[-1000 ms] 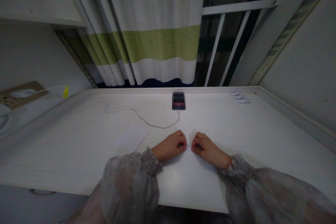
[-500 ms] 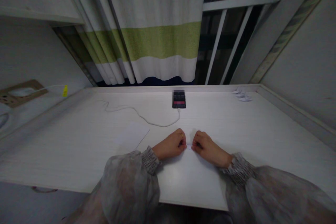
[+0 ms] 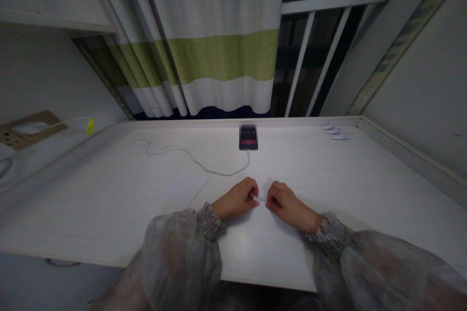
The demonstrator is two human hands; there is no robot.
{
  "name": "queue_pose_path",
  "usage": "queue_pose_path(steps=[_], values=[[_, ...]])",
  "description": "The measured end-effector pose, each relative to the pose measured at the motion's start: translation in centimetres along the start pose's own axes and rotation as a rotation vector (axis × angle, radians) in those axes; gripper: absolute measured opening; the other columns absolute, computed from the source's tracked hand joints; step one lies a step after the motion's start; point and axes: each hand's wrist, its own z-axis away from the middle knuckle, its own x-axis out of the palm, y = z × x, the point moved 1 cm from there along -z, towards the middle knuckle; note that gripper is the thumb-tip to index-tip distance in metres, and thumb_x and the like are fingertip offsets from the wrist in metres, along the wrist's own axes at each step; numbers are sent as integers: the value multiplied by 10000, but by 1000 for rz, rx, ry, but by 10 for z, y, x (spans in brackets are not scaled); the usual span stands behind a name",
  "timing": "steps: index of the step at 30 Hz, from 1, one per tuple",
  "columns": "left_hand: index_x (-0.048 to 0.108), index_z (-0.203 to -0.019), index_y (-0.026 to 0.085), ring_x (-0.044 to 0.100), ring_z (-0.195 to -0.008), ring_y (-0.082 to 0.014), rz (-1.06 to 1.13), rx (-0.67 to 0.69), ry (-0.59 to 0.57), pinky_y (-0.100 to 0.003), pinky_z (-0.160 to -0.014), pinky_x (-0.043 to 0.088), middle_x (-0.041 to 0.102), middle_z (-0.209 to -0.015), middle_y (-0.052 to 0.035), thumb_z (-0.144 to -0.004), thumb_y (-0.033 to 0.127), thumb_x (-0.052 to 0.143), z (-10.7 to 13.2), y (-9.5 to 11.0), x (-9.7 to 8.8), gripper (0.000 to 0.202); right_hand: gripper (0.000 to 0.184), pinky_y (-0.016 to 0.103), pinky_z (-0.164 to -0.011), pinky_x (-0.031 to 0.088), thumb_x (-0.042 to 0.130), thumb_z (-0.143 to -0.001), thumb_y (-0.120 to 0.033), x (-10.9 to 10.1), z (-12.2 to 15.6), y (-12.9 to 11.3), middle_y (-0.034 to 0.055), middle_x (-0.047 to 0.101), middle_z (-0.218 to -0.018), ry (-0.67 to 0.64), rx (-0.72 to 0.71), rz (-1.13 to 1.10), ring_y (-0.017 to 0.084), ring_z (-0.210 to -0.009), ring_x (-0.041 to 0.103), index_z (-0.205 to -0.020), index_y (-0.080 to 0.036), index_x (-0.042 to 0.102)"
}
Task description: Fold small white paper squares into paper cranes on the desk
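Note:
A small piece of white paper [image 3: 261, 202] spans the short gap between my two hands, low over the white desk. My left hand [image 3: 241, 198] pinches its left end between thumb and fingers. At the other end my right hand [image 3: 286, 205] is closed on the paper in the same kind of pinch. Most of the paper is hidden by my fingers, so its exact shape is hard to make out. Left of my left hand lies a stack or sheet of white paper [image 3: 180, 188] with a dark edge along its right side.
A phone [image 3: 248, 137] lies at the back of the desk [image 3: 91, 204], with a white cable [image 3: 197, 161] running left from it. Several small folded white papers [image 3: 336, 132] sit at the back right corner. A curtain [image 3: 222, 58] hangs behind.
The fingers of my left hand have shifted slightly, and a little more of the paper shows between the hands. My right hand has hardly moved.

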Motion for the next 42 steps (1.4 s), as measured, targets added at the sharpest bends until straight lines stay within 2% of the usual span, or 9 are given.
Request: queue_pose_path(steps=[3, 9, 13, 18, 23, 28, 35, 42], values=[[432, -748, 163, 438, -674, -101, 30, -52, 19, -233, -638, 367, 455, -744, 17, -633, 84, 568, -1, -1, 1, 195, 67, 326, -743, 373, 514, -711, -112, 1, 0, 1, 64, 510, -796, 5, -18, 1, 189, -802, 443, -662, -155, 530], [451, -741, 162, 433, -643, -95, 7, -49, 8, -224, -614, 349, 458, -699, 29, -641, 80, 543, -4, -1, 1, 159, 89, 322, -748, 364, 498, -706, -75, 0, 1, -2, 69, 507, -811, -11, -28, 13, 188, -811, 436, -674, -152, 529], [460, -750, 163, 423, -581, -86, 11, -95, -12, -212, -566, 328, 448, -626, 51, -621, 78, 556, -5, -2, 0, 182, 94, 319, -737, 365, 504, -700, -62, 2, 3, 2, 60, 504, -803, 14, -51, -9, 183, -802, 436, -700, -151, 536], [457, -751, 160, 435, -557, -81, 94, -107, -5, -200, -536, 326, 454, -592, 59, -619, 91, 562, -6, -2, 1, 183, 249, 322, -743, 359, 468, -783, -110, 1, 10, 8, 40, 512, -833, 51, -273, -84, 163, -796, 455, -997, -207, 550], [451, -738, 161, 425, -542, -74, 102, -105, -5, -190, -516, 315, 454, -582, 60, -615, 100, 569, -7, -3, 2, 182, 259, 312, -687, 348, 392, -853, -228, -8, 15, 7, 50, 506, -785, -11, -402, 73, 165, -758, 450, -942, -236, 635], [460, -735, 164, 421, -549, -72, 79, -95, -1, -189, -526, 315, 452, -592, 64, -612, 102, 572, -8, -5, 2, 178, 298, 341, -701, 349, 425, -825, -266, -15, 20, 7, 85, 505, -862, -54, -520, 204, 192, -804, 443, -1074, -207, 578], [465, -742, 165, 420, -563, -75, 84, -102, -10, -191, -536, 316, 447, -607, 62, -618, 103, 567, -7, -6, 2, 172, 296, 338, -719, 368, 369, -853, -242, -17, 21, 10, 92, 516, -876, -72, -536, 229, 183, -802, 449, -1034, -186, 596], [473, -751, 163, 427, -595, -76, 94, -83, -17, -191, -557, 332, 456, -641, 54, -621, 90, 569, -5, -6, 1, 177, 273, 345, -738, 375, 386, -842, -224, -19, 22, 10, 92, 523, -892, -84, -541, 129, 182, -813, 457, -995, -182, 608]])
